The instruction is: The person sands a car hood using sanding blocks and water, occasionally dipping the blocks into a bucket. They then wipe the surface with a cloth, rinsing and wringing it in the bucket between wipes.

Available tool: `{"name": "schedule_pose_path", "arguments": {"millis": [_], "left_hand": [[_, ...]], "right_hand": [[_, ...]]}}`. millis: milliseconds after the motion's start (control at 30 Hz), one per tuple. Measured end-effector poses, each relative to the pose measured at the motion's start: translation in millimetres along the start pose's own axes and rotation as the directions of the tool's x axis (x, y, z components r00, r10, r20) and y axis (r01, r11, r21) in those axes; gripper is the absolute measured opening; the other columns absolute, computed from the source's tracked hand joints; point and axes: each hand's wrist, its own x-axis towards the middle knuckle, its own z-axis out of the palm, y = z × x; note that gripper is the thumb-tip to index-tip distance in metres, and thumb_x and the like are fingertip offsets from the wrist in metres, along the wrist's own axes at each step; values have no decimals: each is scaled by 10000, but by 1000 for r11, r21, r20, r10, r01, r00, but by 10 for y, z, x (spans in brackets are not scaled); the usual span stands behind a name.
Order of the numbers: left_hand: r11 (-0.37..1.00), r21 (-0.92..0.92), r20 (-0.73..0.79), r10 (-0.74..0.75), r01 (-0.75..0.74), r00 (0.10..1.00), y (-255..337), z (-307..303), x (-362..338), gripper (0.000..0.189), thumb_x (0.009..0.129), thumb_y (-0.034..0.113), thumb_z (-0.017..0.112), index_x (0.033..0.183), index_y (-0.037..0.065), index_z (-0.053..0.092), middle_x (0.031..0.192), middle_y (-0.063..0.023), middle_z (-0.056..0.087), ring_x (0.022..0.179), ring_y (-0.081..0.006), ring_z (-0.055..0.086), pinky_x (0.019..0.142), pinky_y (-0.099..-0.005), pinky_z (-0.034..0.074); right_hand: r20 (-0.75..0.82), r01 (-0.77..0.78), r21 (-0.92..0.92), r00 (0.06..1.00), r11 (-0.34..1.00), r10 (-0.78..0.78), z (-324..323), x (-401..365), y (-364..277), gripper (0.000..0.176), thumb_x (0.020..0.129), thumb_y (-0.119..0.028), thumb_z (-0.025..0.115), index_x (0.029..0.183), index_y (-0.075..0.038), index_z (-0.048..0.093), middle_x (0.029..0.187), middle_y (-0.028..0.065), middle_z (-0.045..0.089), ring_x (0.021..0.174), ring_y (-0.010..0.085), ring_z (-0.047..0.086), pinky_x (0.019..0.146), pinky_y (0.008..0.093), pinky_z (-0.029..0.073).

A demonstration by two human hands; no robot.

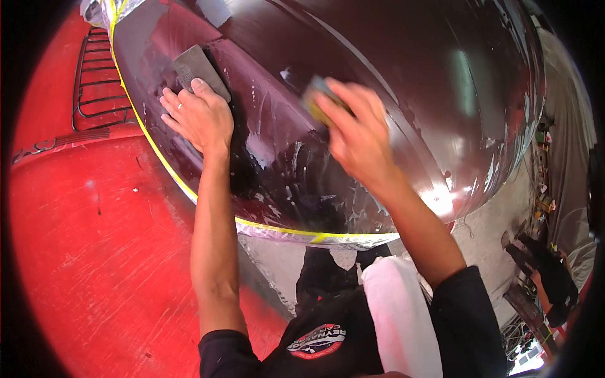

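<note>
My left hand lies palm down on the dark, wet car panel, its fingers spread toward the left and a ring on one of them. Under its thumb side is a flat grey sanding block, pressed on the panel; the block's lower end is hidden by the hand. My right hand is bent around a small yellow and bluish sponge, smeared by motion, at the panel's middle. Whitish wet streaks run over the panel between and below the hands.
Yellow masking tape and plastic film edge the panel. To the left is a red vehicle surface with a black rack. Another person in dark clothes is at the lower right, near cables. A drape hangs at right.
</note>
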Motion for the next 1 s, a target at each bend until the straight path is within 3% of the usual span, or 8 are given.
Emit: {"name": "schedule_pose_path", "arguments": {"millis": [67,233,333,400,567,733,900,1000], "left_hand": [[1000,-3,8,-2,2,1000,4,13,18,557,1025,368,353,1191,-119,566,1539,-317,295,1476,-421,206,1202,-535,92],[1000,11,1,3,-3,1000,7,0,4,547,1027,366,352,1186,-109,573,1539,-308,303,1476,-415,210,1200,-540,95],[1000,-5,-8,5,-5,1000,-13,10,-1,553,1025,367,351,1193,-112,572,1537,-307,310,1473,-415,219,1197,-545,101],[1000,0,2,-1,1,1000,13,19,13,559,1024,368,350,1202,-115,569,1537,-306,310,1474,-415,217,1198,-545,101],[1000,26,2,-6,6,1000,-5,15,16,567,1020,373,358,1217,-117,565,1539,-304,310,1476,-409,218,1200,-541,101],[1000,17,1,1,-1,1000,6,22,31,572,1022,376,353,1217,-118,564,1538,-304,311,1477,-408,214,1201,-537,96],[1000,22,-8,-5,5,1000,-3,9,-7,565,1025,374,350,1200,-117,570,1538,-307,309,1477,-411,211,1203,-534,89],[1000,16,12,6,-6,1000,-11,-6,10,555,1028,369,345,1179,-113,574,1533,-313,311,1473,-424,211,1201,-539,96]], "right_hand": [[-67,-133,-43,989,990,130,-196,-545,-56,460,687,63,667,1122,-84,694,1238,93,631,1078,343,579,933,442,456],[-38,-63,-20,997,998,62,143,319,-82,442,684,72,671,1097,-79,705,1252,91,629,1070,342,585,915,438,473],[-39,-11,-20,999,1000,11,-35,-76,20,439,683,64,678,1097,-80,705,1246,91,631,1078,342,582,916,437,472],[-29,-150,-31,988,988,150,-231,-544,-64,445,679,65,681,1098,-81,706,1248,92,632,1087,337,581,916,440,472],[-44,-45,-21,998,999,44,218,417,-46,412,699,7,685,1099,-89,706,1200,94,631,1080,329,579,909,432,465],[-99,-158,-38,983,987,154,-242,-464,-117,449,689,24,690,1121,-102,700,1220,108,617,1080,346,569,913,424,463],[-13,-46,-23,999,999,46,149,390,-39,462,690,39,688,1130,-100,702,1237,117,613,1091,350,570,928,445,461],[-19,9,-24,1000,1000,-9,-15,38,52,461,692,34,684,1132,-102,703,1240,112,615,1096,352,570,932,443,459]]}}
